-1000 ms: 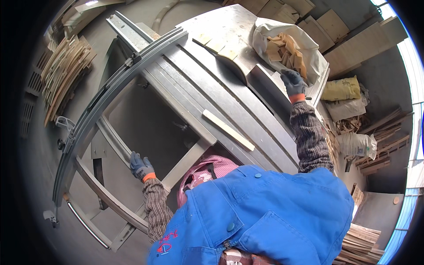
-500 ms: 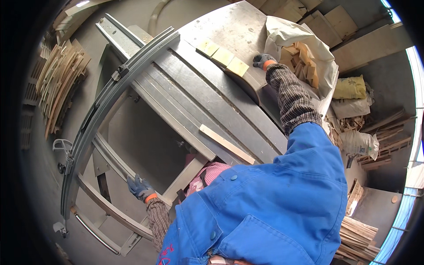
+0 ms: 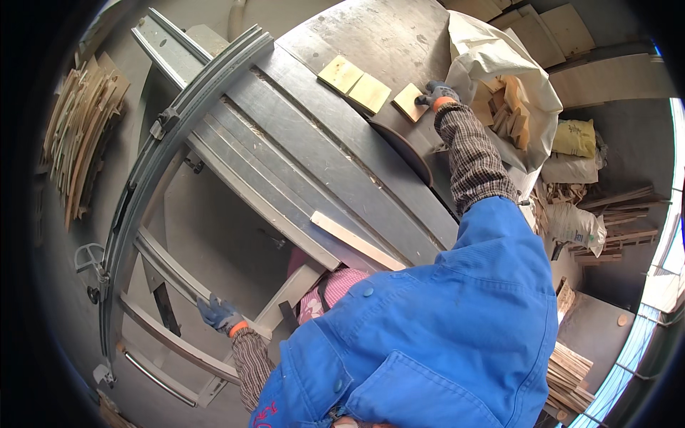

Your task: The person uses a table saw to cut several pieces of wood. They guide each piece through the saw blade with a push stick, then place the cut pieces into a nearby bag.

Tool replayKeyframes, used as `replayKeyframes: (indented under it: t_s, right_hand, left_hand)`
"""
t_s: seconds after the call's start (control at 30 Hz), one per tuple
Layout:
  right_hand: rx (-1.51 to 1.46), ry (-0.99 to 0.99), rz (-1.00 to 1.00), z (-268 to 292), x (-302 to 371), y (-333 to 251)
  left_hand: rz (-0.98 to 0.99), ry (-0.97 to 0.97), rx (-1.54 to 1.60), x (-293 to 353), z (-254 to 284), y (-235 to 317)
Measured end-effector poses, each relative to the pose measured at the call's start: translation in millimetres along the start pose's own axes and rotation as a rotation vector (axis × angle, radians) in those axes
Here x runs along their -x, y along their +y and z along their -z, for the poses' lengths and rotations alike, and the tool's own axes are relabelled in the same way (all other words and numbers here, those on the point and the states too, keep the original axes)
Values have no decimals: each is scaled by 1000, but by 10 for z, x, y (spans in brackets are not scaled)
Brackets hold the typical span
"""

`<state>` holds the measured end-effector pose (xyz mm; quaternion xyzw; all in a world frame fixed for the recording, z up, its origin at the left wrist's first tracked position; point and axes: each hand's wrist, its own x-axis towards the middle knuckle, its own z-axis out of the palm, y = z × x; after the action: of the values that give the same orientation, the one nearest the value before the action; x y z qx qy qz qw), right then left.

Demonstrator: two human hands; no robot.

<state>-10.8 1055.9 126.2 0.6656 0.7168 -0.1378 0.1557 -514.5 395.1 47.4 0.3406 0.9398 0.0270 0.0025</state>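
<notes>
My right hand (image 3: 440,94), in a grey glove with an orange cuff, reaches far out over the metal saw table (image 3: 399,32). Its fingers hold one edge of a small square wooden block (image 3: 409,103). To the left of it, two similar blocks (image 3: 340,73) lie side by side, a gap away from the held one. Just nearer to me, a round saw blade (image 3: 404,152) stands up through the table. Down at the left, my gloved left hand (image 3: 219,314) rests on a metal rail (image 3: 168,265) of the sliding frame, fingers stretched out and holding nothing.
A narrow wooden strip (image 3: 354,240) lies on the sliding table close to my body. Beyond my right hand, an open white sack (image 3: 539,107) holds wood offcuts. A long curved fence (image 3: 153,135) crosses at left. Stacked boards (image 3: 82,135) stand on the far left.
My right hand has taken hold of the nearest block of the row and drawn it right, apart from the other two. My left hand stays on the rail; the view has shifted slightly.
</notes>
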Motion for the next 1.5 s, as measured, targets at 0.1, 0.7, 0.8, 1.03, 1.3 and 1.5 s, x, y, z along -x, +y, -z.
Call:
replayKeyframes:
  t_s: [0.1, 0.7, 0.8, 1.03, 1.3, 1.5]
  right_hand:
    - [-27, 42, 151, -103, 304, -93]
    - [296, -82, 290, 86, 286, -1485]
    - [306, -125, 198, 144, 195, -1387]
    - [23, 37, 394, 55, -40, -1696]
    - [1, 101, 328, 651, -85, -1748]
    - [-71, 239, 287, 1038, 434, -162]
  left_hand:
    - [-40, 47, 9, 77, -17, -51]
    - [45, 65, 258, 32, -171, -119]
    - [-109, 131, 72, 34, -102, -133]
    - [159, 95, 586, -6, -155, -111]
    - [402, -71, 647, -105, -93, 226]
    - [335, -82, 516, -120, -63, 456]
